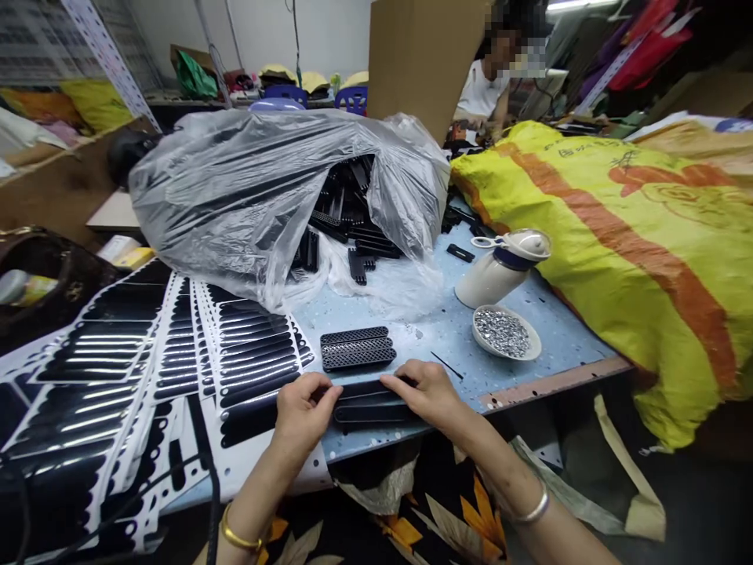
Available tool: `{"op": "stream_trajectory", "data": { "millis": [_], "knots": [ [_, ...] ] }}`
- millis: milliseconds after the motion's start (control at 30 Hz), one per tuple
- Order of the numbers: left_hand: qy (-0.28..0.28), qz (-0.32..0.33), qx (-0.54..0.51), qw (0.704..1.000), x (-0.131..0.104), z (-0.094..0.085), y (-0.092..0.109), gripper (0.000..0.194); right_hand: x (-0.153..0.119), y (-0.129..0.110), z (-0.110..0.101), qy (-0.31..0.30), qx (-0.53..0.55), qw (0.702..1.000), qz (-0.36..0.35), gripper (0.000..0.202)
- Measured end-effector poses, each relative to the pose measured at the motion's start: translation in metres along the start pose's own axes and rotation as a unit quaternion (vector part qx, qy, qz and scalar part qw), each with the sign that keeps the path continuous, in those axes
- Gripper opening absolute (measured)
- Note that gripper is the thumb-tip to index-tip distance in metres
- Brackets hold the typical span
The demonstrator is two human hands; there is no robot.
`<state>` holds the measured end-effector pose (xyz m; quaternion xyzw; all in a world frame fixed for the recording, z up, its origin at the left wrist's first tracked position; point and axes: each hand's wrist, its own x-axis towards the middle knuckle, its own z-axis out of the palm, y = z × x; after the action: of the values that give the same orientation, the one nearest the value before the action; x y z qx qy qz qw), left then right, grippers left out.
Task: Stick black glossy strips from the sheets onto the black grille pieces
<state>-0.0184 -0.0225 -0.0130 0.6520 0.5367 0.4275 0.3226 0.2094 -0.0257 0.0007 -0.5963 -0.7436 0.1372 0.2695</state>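
Observation:
Near the table's front edge, my left hand (303, 408) pinches the left end of a long black strip (368, 390). At its right end is my right hand (427, 388), thumb and fingers closed on the strip. Just below lies another smooth black piece with rounded ends (373, 413). Behind my hands, patterned black pieces (358, 348) lie side by side on the blue table. Sheets of glossy black strips (259, 361) spread out to the left. A thin dark stick (447, 365) rests right of the patterned pieces.
A white bowl of small shiny metal bits (506, 333) stands at the right beside a tilted white jug (494, 275). Behind is a large plastic bag (235, 196) holding black parts. A yellow sack (647, 235) lies far right. A person (485, 90) sits at the back.

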Motion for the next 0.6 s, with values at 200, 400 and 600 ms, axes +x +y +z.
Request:
{"op": "stream_trajectory", "data": {
  "millis": [200,400,600],
  "knots": [
    [0.005,-0.004,-0.013,1.0,0.001,0.003,0.003,0.024,-0.004,0.016,-0.014,0.001,0.053,0.994,-0.096,0.039],
    [0.11,0.028,-0.002,0.994,-0.028,-0.044,0.02,0.024,0.003,0.029,-0.016,0.034,-0.043,0.99,-0.128,0.042],
    [0.189,-0.034,0.192,0.962,-0.096,-0.112,-0.004,0.03,0.016,0.0,0.002,0.0,-0.003,0.986,-0.164,0.032]
  ]
}}
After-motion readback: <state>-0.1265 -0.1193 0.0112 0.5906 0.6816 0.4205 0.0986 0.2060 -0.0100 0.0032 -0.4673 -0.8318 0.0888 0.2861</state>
